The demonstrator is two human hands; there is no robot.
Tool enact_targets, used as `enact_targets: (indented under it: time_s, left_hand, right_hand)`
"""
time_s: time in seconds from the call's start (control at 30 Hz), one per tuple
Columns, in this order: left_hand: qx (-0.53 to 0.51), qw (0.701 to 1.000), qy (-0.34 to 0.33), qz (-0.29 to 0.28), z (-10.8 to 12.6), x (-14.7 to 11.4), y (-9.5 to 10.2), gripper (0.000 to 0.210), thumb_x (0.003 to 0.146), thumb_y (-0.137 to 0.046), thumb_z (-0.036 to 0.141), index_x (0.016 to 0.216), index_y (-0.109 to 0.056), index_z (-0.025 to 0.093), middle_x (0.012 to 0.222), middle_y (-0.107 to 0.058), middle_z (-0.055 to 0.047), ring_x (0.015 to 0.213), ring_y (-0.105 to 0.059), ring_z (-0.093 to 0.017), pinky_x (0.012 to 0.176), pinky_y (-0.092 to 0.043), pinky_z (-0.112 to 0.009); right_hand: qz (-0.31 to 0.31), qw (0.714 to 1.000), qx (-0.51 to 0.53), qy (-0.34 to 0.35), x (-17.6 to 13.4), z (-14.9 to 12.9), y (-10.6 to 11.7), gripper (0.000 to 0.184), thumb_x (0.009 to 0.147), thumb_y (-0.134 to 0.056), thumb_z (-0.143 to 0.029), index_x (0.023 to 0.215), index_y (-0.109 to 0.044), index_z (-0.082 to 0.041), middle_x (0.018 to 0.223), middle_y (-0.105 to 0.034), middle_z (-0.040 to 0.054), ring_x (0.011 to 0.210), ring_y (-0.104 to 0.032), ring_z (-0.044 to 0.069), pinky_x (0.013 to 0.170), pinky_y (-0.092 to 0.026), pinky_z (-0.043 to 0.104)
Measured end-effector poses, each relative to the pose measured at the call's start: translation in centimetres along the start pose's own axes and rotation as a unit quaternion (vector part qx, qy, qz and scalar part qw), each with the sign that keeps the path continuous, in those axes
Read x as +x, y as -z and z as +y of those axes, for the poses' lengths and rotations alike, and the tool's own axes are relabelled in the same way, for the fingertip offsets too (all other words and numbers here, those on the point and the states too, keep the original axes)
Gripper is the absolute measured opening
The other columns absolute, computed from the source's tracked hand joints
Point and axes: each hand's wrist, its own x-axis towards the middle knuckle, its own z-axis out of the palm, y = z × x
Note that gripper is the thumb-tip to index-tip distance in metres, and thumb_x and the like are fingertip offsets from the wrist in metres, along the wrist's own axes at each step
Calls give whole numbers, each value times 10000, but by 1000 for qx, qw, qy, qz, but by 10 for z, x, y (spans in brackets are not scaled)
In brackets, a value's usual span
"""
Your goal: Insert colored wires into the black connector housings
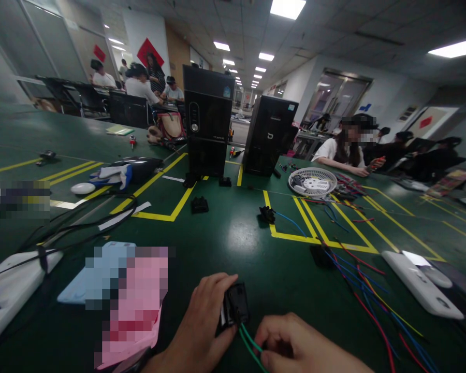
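Open-plan office, ceiling lights on, people seated in back; green desk up front, marked with yellow tape. Left to right: white flat device at the left edge with black cable across it, white oval item further back beside a blue-and-white cloth item. Nearer, a light-blue flat item and a pink one side by side, both partly pixelated. Small black part mid-desk, first black tower upright behind it. Left hand is at front center, grip closed on the left side of a black module, fingers over the far end, thumb at the near end. Can't tell if the module touches the desk. Two green wires run from its near end toward the right hand, whose grip is pinched on them, thumb and curled fingers. Second black tower stands behind; nearer, another black part with a blue lead. Then white round basket, seated co-worker past it, loose red, blue and yellow wires in front, white device far right.
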Motion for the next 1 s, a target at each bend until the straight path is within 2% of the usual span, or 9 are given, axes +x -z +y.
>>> enact_targets:
  time_s: [0.1, 0.17, 0.3, 0.37, 0.47, 0.57, 0.67, 0.83, 1.0]
  left_hand:
    - [1, 1000, 12, 6, -2, 1, -3, 622, 711, -575, 77, 1288, -419, 250, 1223, -543, -92, 1132, -500, -305, 929, -427, -492]
    - [-2, 1000, 15, -3, -3, 1, -3, 570, 713, -595, 91, 1238, -440, 249, 1184, -560, -83, 1102, -515, -301, 907, -433, -482]
    - [-11, 999, 2, -30, -3, 1, 1, 622, 686, -556, 46, 1253, -406, 249, 1202, -548, -81, 1120, -499, -295, 927, -413, -486]
    - [-16, 999, -8, -36, -1, 0, 3, 668, 670, -527, 22, 1280, -380, 250, 1220, -535, -81, 1137, -483, -293, 941, -401, -488]
    - [-15, 998, -16, -51, 5, 0, 7, 723, 653, -484, -7, 1314, -362, 259, 1249, -511, -77, 1165, -453, -291, 955, -387, -484]
    - [-9, 997, -16, -69, 8, 0, 9, 755, 663, -457, -26, 1349, -343, 267, 1288, -481, -82, 1201, -418, -290, 980, -363, -492]
    - [-9, 997, -15, -81, 7, 0, 9, 738, 700, -467, -15, 1368, -322, 263, 1310, -464, -91, 1218, -404, -291, 996, -351, -501]
    - [-2, 998, -17, -64, 5, 0, 6, 708, 713, -485, 6, 1360, -342, 257, 1281, -501, -96, 1184, -450, -300, 966, -389, -496]
    - [5, 998, -20, -61, 5, -1, 4, 733, 700, -472, -6, 1368, -334, 263, 1283, -494, -96, 1189, -439, -305, 965, -388, -502]
  right_hand:
    - [87, 995, -49, 18, 1, -6, 1, 106, 802, -521, -180, 754, -614, -166, 569, -444, -72, 531, -404, 75, 493, -296, 175]
    - [108, 991, -72, 41, 3, -6, 0, 129, 816, -518, -213, 727, -602, -171, 551, -425, -74, 523, -403, 79, 499, -296, 183]
    - [78, 987, -103, 92, 6, 4, -6, 141, 821, -510, -211, 718, -599, -174, 533, -410, -77, 475, -378, 70, 461, -270, 180]
    - [50, 979, -159, 119, 8, 8, -8, 176, 835, -503, -193, 693, -607, -176, 547, -466, -62, 478, -410, 72, 464, -278, 183]
    - [10, 947, -290, 136, 8, 9, -9, 183, 854, -511, -172, 727, -642, -187, 641, -629, -16, 548, -550, 108, 508, -329, 200]
    - [7, 916, -388, 105, 3, 1, -6, 156, 855, -519, -155, 809, -662, -197, 740, -709, 18, 622, -650, 164, 532, -364, 226]
    - [27, 921, -382, 76, -5, -10, 1, 198, 896, -484, -157, 797, -649, -205, 764, -717, 7, 676, -679, 167, 581, -396, 225]
    - [65, 951, -287, 89, -11, -15, 6, 226, 935, -477, -206, 790, -650, -222, 736, -700, -21, 653, -650, 119, 600, -396, 195]
    - [46, 929, -339, 145, -3, -3, 0, 249, 938, -476, -210, 732, -616, -200, 676, -683, -14, 581, -624, 117, 539, -358, 216]
